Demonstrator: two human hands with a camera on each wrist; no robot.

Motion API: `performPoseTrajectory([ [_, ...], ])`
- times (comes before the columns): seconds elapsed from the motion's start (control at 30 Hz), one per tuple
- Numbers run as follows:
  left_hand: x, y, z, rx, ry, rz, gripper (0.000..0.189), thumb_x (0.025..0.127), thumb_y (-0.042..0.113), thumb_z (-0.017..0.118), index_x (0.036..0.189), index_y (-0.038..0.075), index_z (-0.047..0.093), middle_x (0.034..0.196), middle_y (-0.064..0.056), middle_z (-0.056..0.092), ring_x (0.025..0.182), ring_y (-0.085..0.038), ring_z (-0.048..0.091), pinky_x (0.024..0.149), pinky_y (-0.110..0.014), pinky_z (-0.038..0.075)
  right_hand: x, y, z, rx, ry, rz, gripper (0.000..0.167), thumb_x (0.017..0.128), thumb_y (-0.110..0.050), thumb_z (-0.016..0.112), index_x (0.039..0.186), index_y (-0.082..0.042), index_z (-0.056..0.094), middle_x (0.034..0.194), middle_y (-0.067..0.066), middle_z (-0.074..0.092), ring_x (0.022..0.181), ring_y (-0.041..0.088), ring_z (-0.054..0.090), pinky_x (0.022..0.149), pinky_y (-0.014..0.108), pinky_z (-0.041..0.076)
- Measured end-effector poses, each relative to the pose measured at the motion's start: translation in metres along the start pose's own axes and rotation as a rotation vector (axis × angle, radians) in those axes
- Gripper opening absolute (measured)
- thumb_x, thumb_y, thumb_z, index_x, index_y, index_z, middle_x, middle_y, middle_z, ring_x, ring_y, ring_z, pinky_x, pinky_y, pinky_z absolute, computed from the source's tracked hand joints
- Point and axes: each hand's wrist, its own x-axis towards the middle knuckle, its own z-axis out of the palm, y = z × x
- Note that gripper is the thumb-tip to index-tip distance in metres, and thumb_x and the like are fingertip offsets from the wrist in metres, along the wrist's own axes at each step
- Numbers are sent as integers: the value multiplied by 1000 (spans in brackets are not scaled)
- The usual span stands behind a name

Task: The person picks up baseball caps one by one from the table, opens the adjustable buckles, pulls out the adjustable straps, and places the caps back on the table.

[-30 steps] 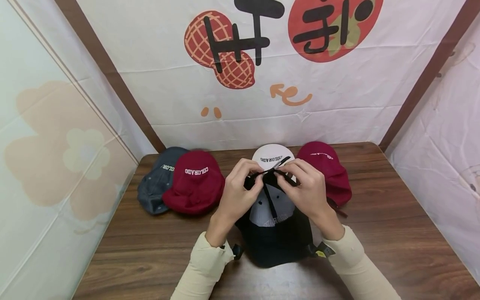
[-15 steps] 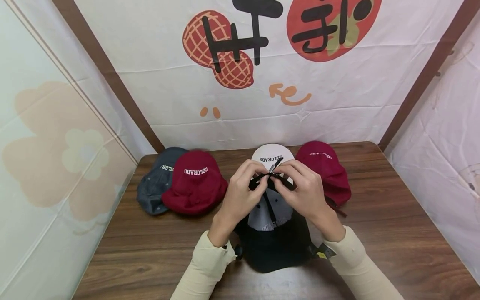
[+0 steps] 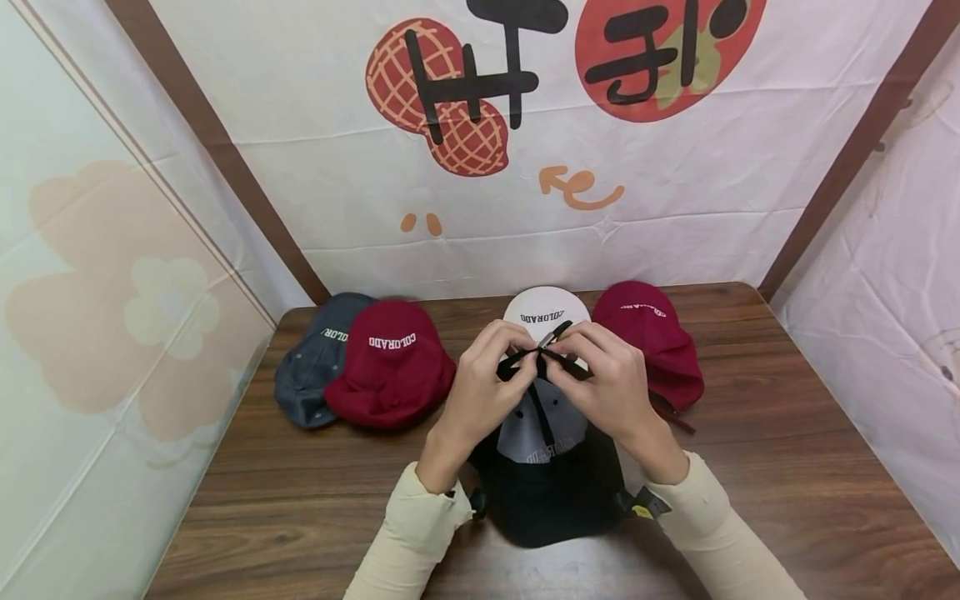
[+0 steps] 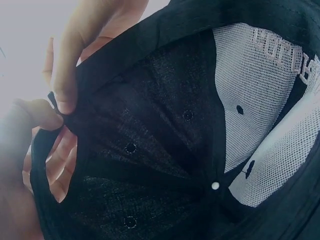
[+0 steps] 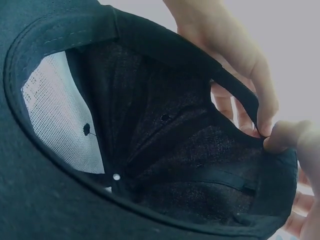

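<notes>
A black baseball cap [image 3: 551,508] is held inside up, its brim toward me. White mesh backing [image 4: 260,65] with reversed embroidery shows inside its front. My left hand [image 3: 480,387] pinches one side of the strap at the cap's back opening between thumb and fingers. Close beside it, my right hand [image 3: 611,379] pinches the other side. A small metal buckle [image 3: 545,341] with a black strap end [image 3: 561,328] sticks up between the fingertips. In the right wrist view the strap [image 5: 240,95] arches over the opening. Fingers partly hide the buckle.
Behind the hands stands a white cap [image 3: 543,304], partly covered. A dark red cap [image 3: 637,333] lies right of it. On the left, another dark red cap [image 3: 393,367] overlaps a blue-grey cap [image 3: 311,375]. All are on the wooden table [image 3: 787,467], before a printed cloth wall [image 3: 300,183].
The hands have drawn slightly closer together on the strap, and the cap has dipped a little toward me. The strap end tilted up, then leaned right again. The other caps stay put.
</notes>
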Motion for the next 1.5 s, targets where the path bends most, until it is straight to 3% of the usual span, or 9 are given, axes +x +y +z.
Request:
performPoseTrajectory([
  [0.4, 0, 0, -3, -3, 30, -22, 14, 92, -6, 69, 99, 5, 66, 102, -8, 68, 93, -19, 65, 79, -44, 59, -1, 4, -3, 3, 56, 30, 6, 82, -3, 80, 83, -7, 76, 85, 6, 75, 67, 17, 62, 57, 31, 49],
  [0.73, -1, 0, -6, 0, 66, -37, 14, 91, -7, 69, 99, 5, 67, 103, -8, 70, 93, -20, 67, 81, -31, 57, 0, 5, -4, -27, 83, -3, 6, 82, -4, 81, 82, -6, 76, 85, 7, 75, 63, 18, 61, 54, 26, 44],
  [1.5, -1, 1, -7, 1, 86, -32, 14, 91, -8, 69, 98, 5, 67, 102, -9, 70, 94, -20, 67, 80, -31, 57, 1, 6, -7, -3, 88, 29, 8, 82, -4, 81, 81, -8, 75, 84, 4, 75, 64, 16, 61, 51, 23, 40],
])
